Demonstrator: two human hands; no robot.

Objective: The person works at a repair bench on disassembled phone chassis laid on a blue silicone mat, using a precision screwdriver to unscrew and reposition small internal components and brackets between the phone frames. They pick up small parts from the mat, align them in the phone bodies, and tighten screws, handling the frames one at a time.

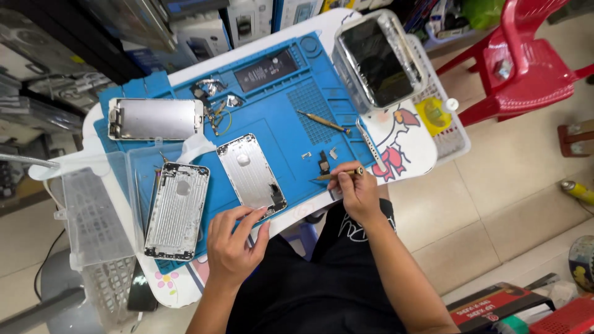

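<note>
My left hand (234, 245) rests at the near edge of a blue work mat (278, 117), fingertips touching the lower end of a silver phone back shell (250, 176). My right hand (356, 193) holds a slim brass-tipped screwdriver (339, 175) pointing left over the mat. Small loose parts (324, 161) lie just beyond its tip. A second, ribbed phone housing (177, 209) lies to the left inside a clear plastic lid. A phone screen panel (154, 119) lies face down at the far left of the mat. A black battery (266, 69) sits at the mat's far side.
Another screwdriver (323, 122) lies on the mat. A clear box (377, 59) holding a dark phone part stands at the far right on a white basket (448, 139). A red plastic chair (520, 62) stands right. A clear tray (93, 216) hangs off the table's left.
</note>
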